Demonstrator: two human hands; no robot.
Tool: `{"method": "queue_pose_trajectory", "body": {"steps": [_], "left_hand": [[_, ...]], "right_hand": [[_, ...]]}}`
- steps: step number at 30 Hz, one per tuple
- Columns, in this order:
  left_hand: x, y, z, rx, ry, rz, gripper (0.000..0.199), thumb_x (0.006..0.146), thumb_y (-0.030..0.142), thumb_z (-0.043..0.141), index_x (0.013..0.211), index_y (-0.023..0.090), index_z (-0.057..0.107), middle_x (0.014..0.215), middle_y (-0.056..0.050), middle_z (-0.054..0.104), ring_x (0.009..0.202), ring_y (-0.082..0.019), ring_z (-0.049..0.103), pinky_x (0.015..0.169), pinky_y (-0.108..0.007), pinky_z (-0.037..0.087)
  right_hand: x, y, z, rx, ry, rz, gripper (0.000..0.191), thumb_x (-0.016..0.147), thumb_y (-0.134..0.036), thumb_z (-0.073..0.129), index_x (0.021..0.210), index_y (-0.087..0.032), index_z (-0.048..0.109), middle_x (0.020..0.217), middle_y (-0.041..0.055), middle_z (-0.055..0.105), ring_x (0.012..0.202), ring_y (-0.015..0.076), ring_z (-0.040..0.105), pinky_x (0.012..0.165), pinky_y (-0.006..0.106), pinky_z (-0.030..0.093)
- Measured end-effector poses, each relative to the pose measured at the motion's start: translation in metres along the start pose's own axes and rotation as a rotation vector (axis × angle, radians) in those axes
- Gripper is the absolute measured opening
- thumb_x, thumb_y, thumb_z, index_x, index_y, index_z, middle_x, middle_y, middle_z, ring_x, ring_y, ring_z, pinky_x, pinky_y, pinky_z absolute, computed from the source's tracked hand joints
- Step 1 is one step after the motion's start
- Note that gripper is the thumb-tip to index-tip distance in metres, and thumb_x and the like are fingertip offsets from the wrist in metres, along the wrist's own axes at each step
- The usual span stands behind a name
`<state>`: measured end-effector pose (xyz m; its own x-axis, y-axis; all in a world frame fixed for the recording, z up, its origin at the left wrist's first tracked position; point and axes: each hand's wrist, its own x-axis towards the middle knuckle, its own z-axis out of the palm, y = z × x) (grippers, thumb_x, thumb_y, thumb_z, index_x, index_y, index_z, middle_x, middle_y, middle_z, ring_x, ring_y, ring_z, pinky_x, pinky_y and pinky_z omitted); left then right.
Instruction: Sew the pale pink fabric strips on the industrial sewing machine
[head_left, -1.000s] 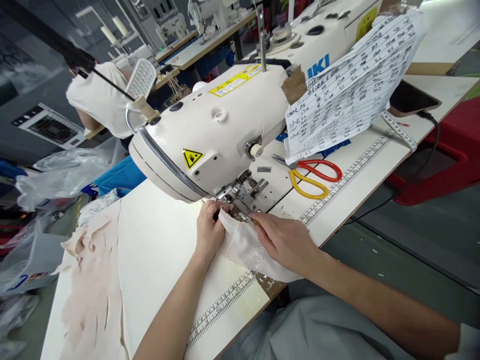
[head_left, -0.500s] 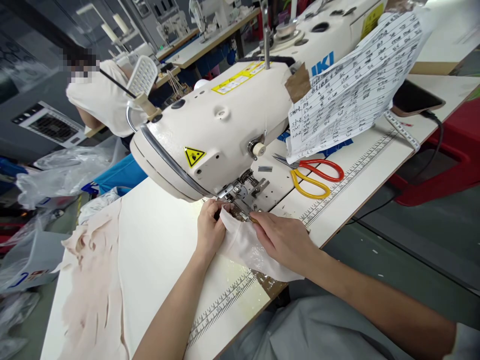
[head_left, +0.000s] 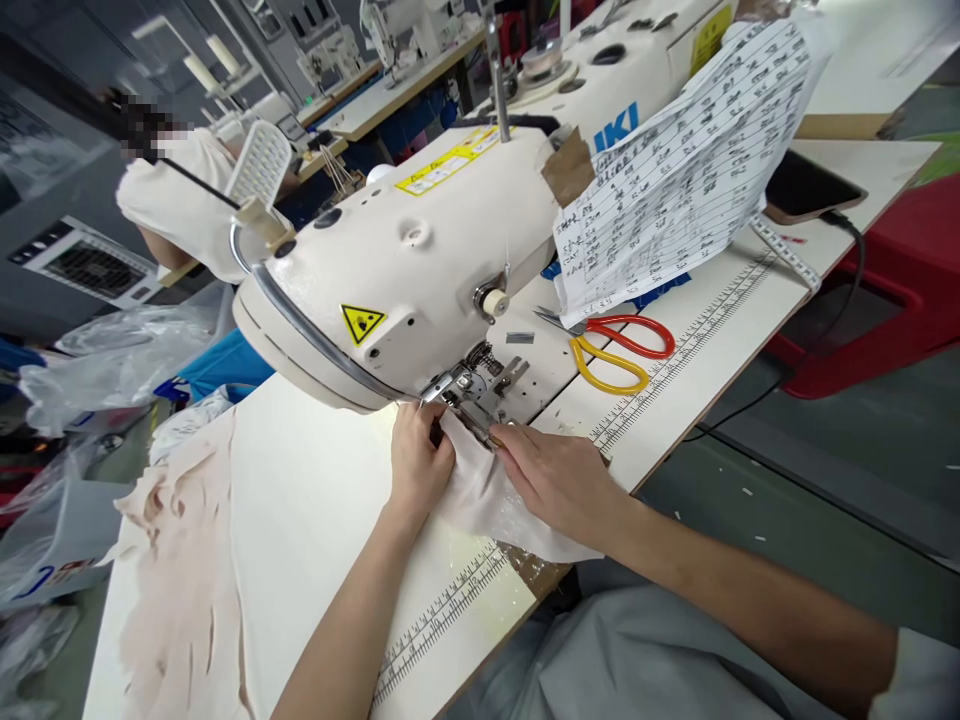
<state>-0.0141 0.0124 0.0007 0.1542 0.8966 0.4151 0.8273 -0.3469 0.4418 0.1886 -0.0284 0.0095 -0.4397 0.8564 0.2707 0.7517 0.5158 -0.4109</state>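
A pale pinkish-white piece of fabric lies on the table under the white sewing machine, its upper edge at the metal presser foot. Left of the needle area, my left hand is closed, thumb and fingers pinching the fabric's edge; some fingertips are hidden behind the machine's front. My right hand rests over the fabric's right side, fingers closed together on it beside the metal guide. Its exact fingertip contact is partly hidden.
Red-and-yellow-handled scissors lie right of the needle area. A handwritten sheet leans on the machine, near a phone. Pale pink fabric pieces hang at the table's left. A person sits beyond, by other machines.
The whole view has shifted slightly, so the machine appears further left. Both hands stay at the fabric near the presser foot, with little visible movement against it.
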Motion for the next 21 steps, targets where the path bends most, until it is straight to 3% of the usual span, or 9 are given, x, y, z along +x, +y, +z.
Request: {"method": "queue_pose_trajectory", "body": {"steps": [6, 11, 14, 17, 21], "left_hand": [[0.000, 0.002, -0.005, -0.151, -0.048, -0.205, 0.010, 0.081, 0.026, 0.053, 0.080, 0.021, 0.062, 0.085, -0.002, 0.064, 0.082, -0.019, 0.060, 0.073, -0.032, 0.046], [0.000, 0.005, -0.005, -0.178, -0.021, -0.219, 0.008, 0.079, 0.028, 0.057, 0.077, 0.022, 0.062, 0.082, 0.000, 0.065, 0.078, -0.017, 0.060, 0.070, -0.029, 0.046], [0.000, 0.002, -0.003, -0.113, 0.021, -0.109, 0.009, 0.082, 0.025, 0.057, 0.074, 0.021, 0.060, 0.079, 0.000, 0.064, 0.076, -0.016, 0.058, 0.067, -0.028, 0.045], [-0.001, -0.001, -0.001, -0.022, 0.055, 0.096, 0.009, 0.084, 0.016, 0.054, 0.078, 0.020, 0.060, 0.084, -0.002, 0.065, 0.081, -0.017, 0.059, 0.072, -0.031, 0.047], [-0.003, 0.001, -0.004, 0.034, 0.014, 0.269, 0.018, 0.084, 0.006, 0.049, 0.085, 0.019, 0.061, 0.093, -0.005, 0.064, 0.087, -0.018, 0.059, 0.077, -0.034, 0.050]], "right_hand": [[0.001, 0.000, -0.001, -0.008, -0.029, 0.018, 0.024, 0.101, -0.017, 0.039, 0.115, -0.014, 0.058, 0.097, 0.0091, 0.074, 0.083, 0.0203, 0.072, 0.055, 0.027, 0.045], [0.005, -0.001, -0.002, -0.027, -0.079, 0.042, 0.023, 0.100, -0.016, 0.041, 0.116, -0.014, 0.058, 0.098, 0.0097, 0.074, 0.084, 0.0199, 0.071, 0.056, 0.027, 0.045], [0.006, -0.002, -0.002, -0.052, -0.080, 0.048, 0.026, 0.100, -0.016, 0.042, 0.122, -0.015, 0.056, 0.095, 0.0073, 0.073, 0.082, 0.0200, 0.071, 0.055, 0.027, 0.044], [0.007, -0.003, -0.001, -0.076, -0.065, 0.054, 0.028, 0.099, -0.015, 0.043, 0.124, -0.014, 0.055, 0.094, 0.0064, 0.073, 0.080, 0.0202, 0.071, 0.054, 0.028, 0.043], [-0.009, -0.004, -0.004, -0.052, -0.028, 0.070, 0.024, 0.095, -0.011, 0.045, 0.115, -0.012, 0.058, 0.090, 0.0067, 0.073, 0.077, 0.0210, 0.071, 0.053, 0.029, 0.042]]}}
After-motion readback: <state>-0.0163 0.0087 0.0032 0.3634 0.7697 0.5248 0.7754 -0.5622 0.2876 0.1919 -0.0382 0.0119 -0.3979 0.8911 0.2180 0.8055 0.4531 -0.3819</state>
